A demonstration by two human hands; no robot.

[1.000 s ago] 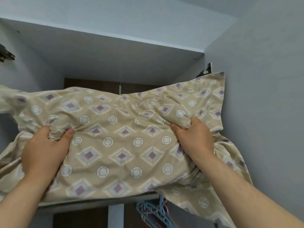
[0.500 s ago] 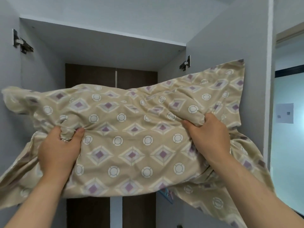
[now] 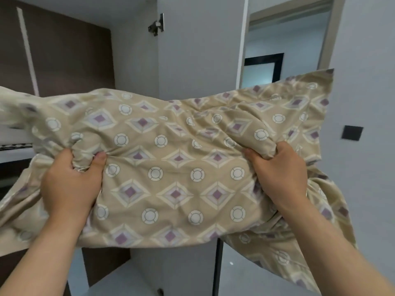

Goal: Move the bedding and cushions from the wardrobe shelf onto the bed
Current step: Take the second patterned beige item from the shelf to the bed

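A beige pillow (image 3: 175,167) with purple diamonds and white circles fills the middle of the view, held up in the air in front of the wardrobe. My left hand (image 3: 70,182) bunches the fabric on its left part. My right hand (image 3: 280,174) clutches a fold on its right part. Loose pillowcase cloth hangs down at both ends. The wardrobe's dark brown back panel (image 3: 64,56) shows behind the pillow at upper left.
The open grey wardrobe door (image 3: 198,50) with a metal hinge (image 3: 157,25) stands straight ahead. A doorway (image 3: 284,45) opens at upper right, with a dark wall switch (image 3: 351,132) on the right wall. A white shelf edge (image 3: 15,153) shows at far left.
The pillow has come off the shelf and moved right and down with both hands on it. My view has swung right, away from the wardrobe interior toward the doorway.
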